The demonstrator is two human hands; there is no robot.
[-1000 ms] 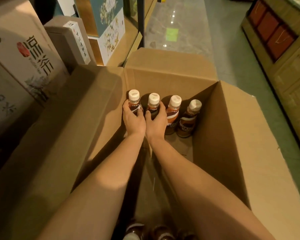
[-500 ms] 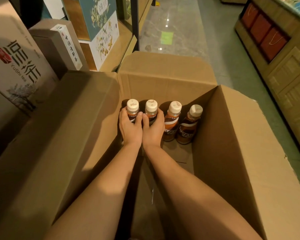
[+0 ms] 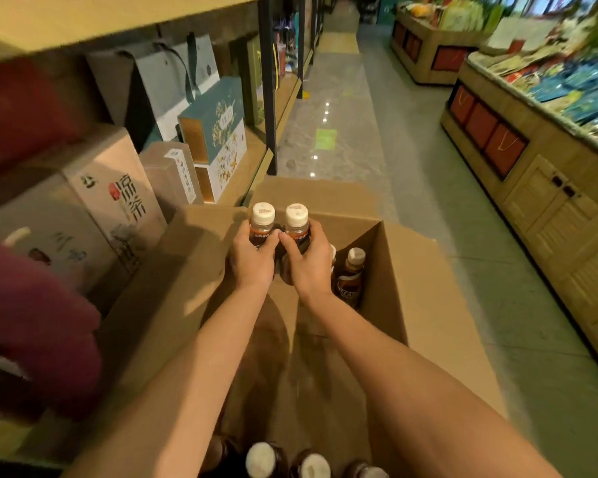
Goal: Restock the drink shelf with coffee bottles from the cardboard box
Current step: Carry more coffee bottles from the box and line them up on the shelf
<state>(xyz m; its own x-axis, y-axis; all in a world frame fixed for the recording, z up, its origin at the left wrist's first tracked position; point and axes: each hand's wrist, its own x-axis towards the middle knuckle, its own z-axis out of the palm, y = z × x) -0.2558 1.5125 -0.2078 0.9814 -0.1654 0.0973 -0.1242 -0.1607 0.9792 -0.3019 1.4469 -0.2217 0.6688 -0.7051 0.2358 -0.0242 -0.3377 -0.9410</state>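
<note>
My left hand point(image 3: 252, 258) grips a brown coffee bottle with a white cap point(image 3: 262, 219), lifted above the open cardboard box point(image 3: 425, 305). Right beside it, my right hand point(image 3: 309, 260) grips a second coffee bottle point(image 3: 296, 220). The two bottles are upright and touch each other. One more coffee bottle point(image 3: 351, 276) stands in the box's far right corner, and another is mostly hidden behind my right hand. Several more bottle tops point(image 3: 261, 458) show at the near end of the box.
A wooden shelf point(image 3: 252, 174) on the left holds tea gift boxes point(image 3: 218, 139), a carton point(image 3: 118, 198) and grey bags point(image 3: 173, 81). Dark red items point(image 3: 32, 332) sit blurred at near left. A tiled aisle point(image 3: 359, 139) runs ahead, with a wooden display counter point(image 3: 539, 188) on the right.
Both hands have lifted their two bottles up out of the box's far end. The view has tilted up toward the aisle and shelf.
</note>
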